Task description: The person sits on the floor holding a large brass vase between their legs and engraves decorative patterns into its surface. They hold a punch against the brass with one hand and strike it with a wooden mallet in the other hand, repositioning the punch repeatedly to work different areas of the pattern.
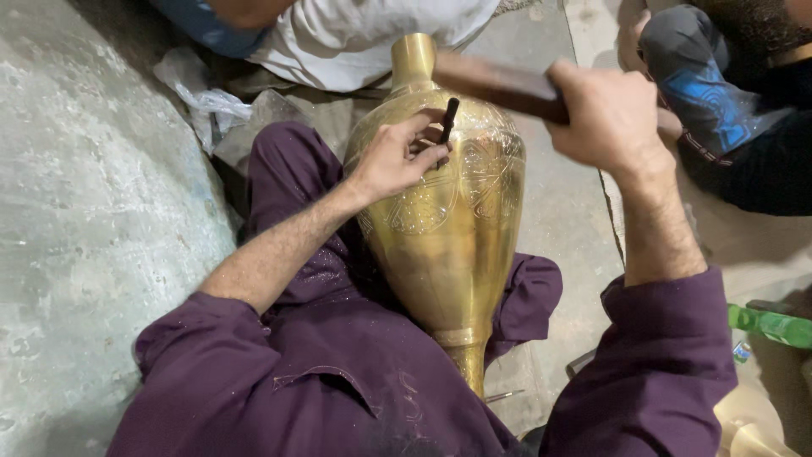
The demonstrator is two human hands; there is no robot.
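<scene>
Vase (448, 228): one, brass, across lap | left hand (393, 161) grip pinches one dark chisel (447, 123) on it | right hand (609, 114) grip clenches one blurred hammer (499, 85) above | one green bottle (774, 326) on floor; one plastic bag (203, 97) behind

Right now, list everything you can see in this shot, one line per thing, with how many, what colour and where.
brass vase: one, golden with engraved patterns, lying across the person's lap, neck pointing away
chisel: one, dark, thin, tip set on the vase's upper body
hammer handle: one, dark brown, blurred, raised above the vase
plastic bag: one, whitish, crumpled on the floor at upper left
green bottle: one, lying at the right edge
concrete floor: grey, rough, all round
other people: two, one in white cloth at top centre, one in dark sleeve with blue print at upper right
purple clothing: the person's own, sleeves and lap
left hand: holds the chisel
right hand: grips the hammer handle
</scene>
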